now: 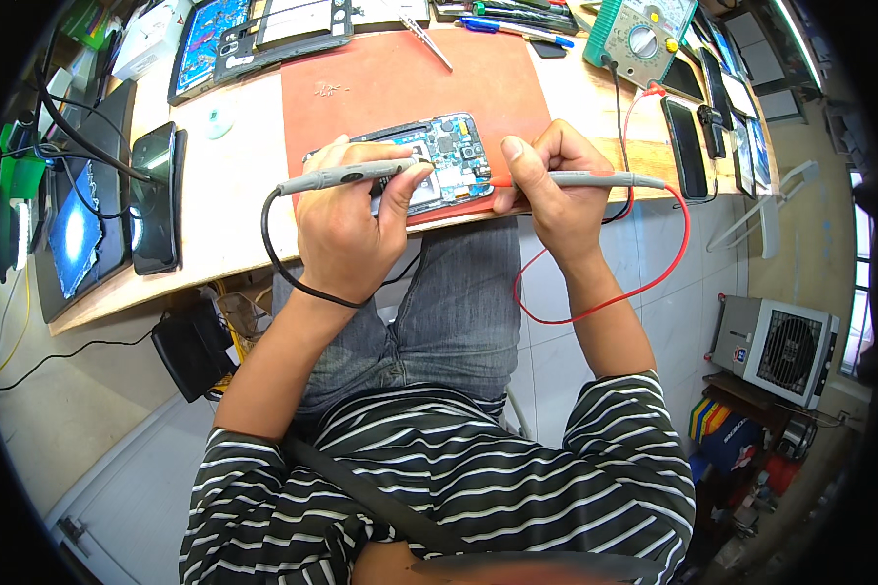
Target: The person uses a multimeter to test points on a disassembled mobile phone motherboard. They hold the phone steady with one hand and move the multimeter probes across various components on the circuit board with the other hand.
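Observation:
An opened phone (456, 146) with its circuit board bare lies on an orange-red mat (429, 83) near the table's front edge. My left hand (346, 219) is closed around a grey test probe (337, 176) with a black lead, its tip over the phone's middle. My right hand (561, 185) pinches a second grey test probe (605, 179) with a red lead and red tip. That tip meets or nearly meets the board's right edge; actual contact I cannot make out. Part of the phone's left side is hidden by my left hand.
A green-framed analog multimeter (642, 41) sits at the back right, leads running from it. Tweezers (426, 44) and a blue pen (517, 31) lie at the back. Dark phones (156, 200) (686, 146) flank the mat. The red lead (688, 229) loops beyond the table edge.

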`<action>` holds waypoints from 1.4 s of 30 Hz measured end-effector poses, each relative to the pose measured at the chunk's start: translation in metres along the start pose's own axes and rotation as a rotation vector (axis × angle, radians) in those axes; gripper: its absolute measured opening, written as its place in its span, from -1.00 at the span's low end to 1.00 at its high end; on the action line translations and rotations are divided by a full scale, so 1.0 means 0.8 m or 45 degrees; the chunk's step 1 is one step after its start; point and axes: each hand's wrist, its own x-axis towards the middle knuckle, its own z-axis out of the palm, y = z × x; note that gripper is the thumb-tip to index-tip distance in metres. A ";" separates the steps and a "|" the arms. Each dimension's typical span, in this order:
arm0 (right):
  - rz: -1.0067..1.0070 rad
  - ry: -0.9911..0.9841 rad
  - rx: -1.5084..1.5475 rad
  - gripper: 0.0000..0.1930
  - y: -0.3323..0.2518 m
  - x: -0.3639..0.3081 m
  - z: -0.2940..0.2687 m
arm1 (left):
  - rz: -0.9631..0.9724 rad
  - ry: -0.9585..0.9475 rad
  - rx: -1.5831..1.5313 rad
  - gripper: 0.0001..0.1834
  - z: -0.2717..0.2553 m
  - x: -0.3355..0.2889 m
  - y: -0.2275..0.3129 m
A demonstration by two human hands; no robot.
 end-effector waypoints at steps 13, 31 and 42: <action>0.010 -0.017 -0.060 -0.69 0.003 0.001 -0.001 | -0.001 -0.011 0.008 -0.83 0.000 -0.001 0.000; 0.101 -0.041 -0.082 -0.71 0.003 0.001 -0.004 | -0.056 -0.042 -0.010 -0.83 -0.003 0.000 0.004; 0.082 -0.065 -0.123 -0.71 0.002 0.002 -0.005 | -0.053 -0.042 -0.008 -0.83 -0.004 0.002 0.007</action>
